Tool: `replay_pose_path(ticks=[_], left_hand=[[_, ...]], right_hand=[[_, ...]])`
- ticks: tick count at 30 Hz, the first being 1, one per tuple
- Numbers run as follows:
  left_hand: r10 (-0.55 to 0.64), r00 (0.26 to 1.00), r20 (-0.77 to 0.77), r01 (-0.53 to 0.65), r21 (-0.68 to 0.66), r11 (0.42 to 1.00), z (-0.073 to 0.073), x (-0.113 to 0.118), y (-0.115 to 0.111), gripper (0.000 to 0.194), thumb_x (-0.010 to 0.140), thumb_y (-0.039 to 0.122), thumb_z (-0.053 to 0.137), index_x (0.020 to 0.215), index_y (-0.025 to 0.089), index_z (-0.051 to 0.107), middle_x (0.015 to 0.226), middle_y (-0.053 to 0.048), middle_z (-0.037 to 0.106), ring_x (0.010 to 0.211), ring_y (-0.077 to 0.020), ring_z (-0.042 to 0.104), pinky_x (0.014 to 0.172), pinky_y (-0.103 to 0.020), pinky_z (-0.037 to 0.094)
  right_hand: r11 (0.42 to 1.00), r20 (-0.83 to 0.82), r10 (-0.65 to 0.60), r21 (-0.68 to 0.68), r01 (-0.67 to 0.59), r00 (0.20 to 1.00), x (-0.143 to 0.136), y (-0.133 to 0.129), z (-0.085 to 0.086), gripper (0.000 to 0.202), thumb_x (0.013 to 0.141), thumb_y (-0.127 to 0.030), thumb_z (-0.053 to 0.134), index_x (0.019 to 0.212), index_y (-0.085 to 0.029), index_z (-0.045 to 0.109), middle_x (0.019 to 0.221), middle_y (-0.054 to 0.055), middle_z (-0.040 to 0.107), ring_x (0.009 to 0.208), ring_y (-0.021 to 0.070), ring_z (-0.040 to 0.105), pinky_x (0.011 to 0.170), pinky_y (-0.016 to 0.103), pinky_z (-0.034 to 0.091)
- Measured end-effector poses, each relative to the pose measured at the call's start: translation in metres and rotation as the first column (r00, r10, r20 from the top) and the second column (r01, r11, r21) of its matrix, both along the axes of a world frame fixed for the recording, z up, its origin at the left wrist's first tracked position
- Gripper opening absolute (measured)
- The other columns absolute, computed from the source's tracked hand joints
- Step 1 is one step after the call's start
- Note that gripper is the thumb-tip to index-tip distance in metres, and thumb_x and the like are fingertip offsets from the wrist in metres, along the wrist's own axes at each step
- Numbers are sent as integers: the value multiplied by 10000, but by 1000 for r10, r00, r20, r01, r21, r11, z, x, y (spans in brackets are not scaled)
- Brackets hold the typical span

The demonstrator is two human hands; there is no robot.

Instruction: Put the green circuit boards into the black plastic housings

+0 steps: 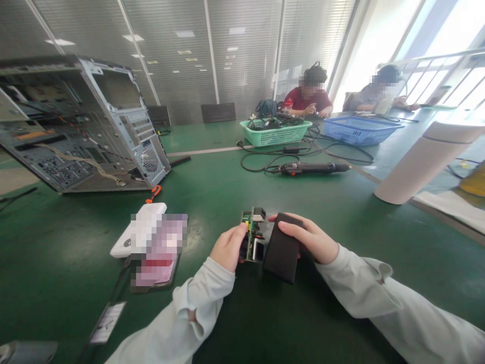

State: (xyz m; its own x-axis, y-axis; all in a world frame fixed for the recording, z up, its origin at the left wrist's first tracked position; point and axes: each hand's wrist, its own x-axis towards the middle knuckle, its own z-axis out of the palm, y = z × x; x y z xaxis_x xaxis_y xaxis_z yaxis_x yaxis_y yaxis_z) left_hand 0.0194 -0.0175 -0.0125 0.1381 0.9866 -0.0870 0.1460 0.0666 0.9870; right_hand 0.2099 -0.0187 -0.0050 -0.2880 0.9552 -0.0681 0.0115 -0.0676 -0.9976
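Fingers of your left hand point(228, 246) pinch a circuit board point(250, 237), your right hand point(315, 238) grips a black box point(282, 250), at lower center; the board seems light, fragile: hold its edges.

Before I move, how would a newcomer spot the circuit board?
Over the green table's near side, find the left hand. It holds the circuit board, just left of the black housing in the right hand. Unlike that plain housing, the board bears exposed components, one bright yellow.
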Motion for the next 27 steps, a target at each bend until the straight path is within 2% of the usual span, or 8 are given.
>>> replay_pose_path(ticks=[4, 7, 9, 13, 18, 23, 25, 27], left_hand=[[221, 906, 361, -119, -285, 951, 2, -5, 10, 483, 871, 455, 342, 850, 80, 646, 473, -7, 538, 336, -101, 459, 339, -207, 341], [308, 782, 542, -112, -363, 925, 8, -8, 13, 505, 905, 373, 265, 938, 34, 638, 456, -16, 528, 323, -101, 469, 316, -192, 337], [329, 746, 578, -114, -376, 920, 11, -9, 13, 520, 906, 364, 256, 952, 13, 637, 447, -22, 524, 324, -107, 475, 311, -193, 346], [340, 732, 590, -127, -373, 919, 11, -8, 12, 508, 906, 365, 265, 935, 15, 632, 451, -25, 535, 320, -110, 482, 303, -191, 349], [353, 731, 584, -152, -365, 918, 12, -7, 11, 489, 909, 357, 263, 863, 37, 630, 441, -22, 535, 312, -109, 477, 300, -189, 347], [360, 729, 582, -157, -370, 916, 13, -7, 11, 494, 904, 361, 272, 892, 28, 638, 453, -25, 540, 318, -108, 476, 301, -195, 350], [364, 726, 584, -160, -371, 915, 13, -7, 11, 491, 904, 359, 271, 881, 37, 640, 452, -23, 538, 317, -107, 474, 302, -193, 350], [369, 719, 589, -164, -371, 914, 13, -8, 11, 489, 902, 360, 271, 878, 42, 641, 452, -21, 534, 318, -106, 475, 301, -191, 349]], right_hand=[[956, -195, -100, -291, 40, 976, 2, 5, 5, 428, 742, -449, 618, 1031, -154, 506, 620, 19, 567, 481, 132, 555, 381, 168, 429], [847, -300, -236, -530, 44, 924, -1, 3, 17, 292, 820, -360, 532, 1021, -149, 513, 769, 71, 628, 645, 158, 633, 513, 188, 506], [790, -347, -288, -613, 16, 892, -4, 0, 24, 277, 862, -368, 461, 1006, -144, 537, 815, 75, 636, 708, 161, 644, 551, 195, 514], [720, -459, -165, -661, -212, 873, -6, -6, 22, 503, 892, -509, 289, 884, -106, 589, 697, 76, 618, 674, 169, 642, 554, 210, 503], [689, -568, 36, -582, -432, 822, -6, -8, 11, 666, 885, -546, 110, 957, -96, 595, 610, 57, 573, 594, 156, 626, 541, 206, 485], [720, -506, 53, -578, -384, 861, -10, -7, 13, 551, 882, -536, 213, 970, -111, 551, 646, 42, 564, 587, 142, 617, 541, 195, 477], [799, -414, 55, -527, -289, 909, -11, -6, 10, 471, 821, -565, 410, 990, -136, 508, 756, 47, 582, 659, 149, 623, 573, 204, 485], [937, -257, 31, -329, -118, 966, -11, -6, 5, 484, 708, -542, 610, 973, -171, 445, 841, 43, 576, 719, 162, 611, 604, 226, 492]])
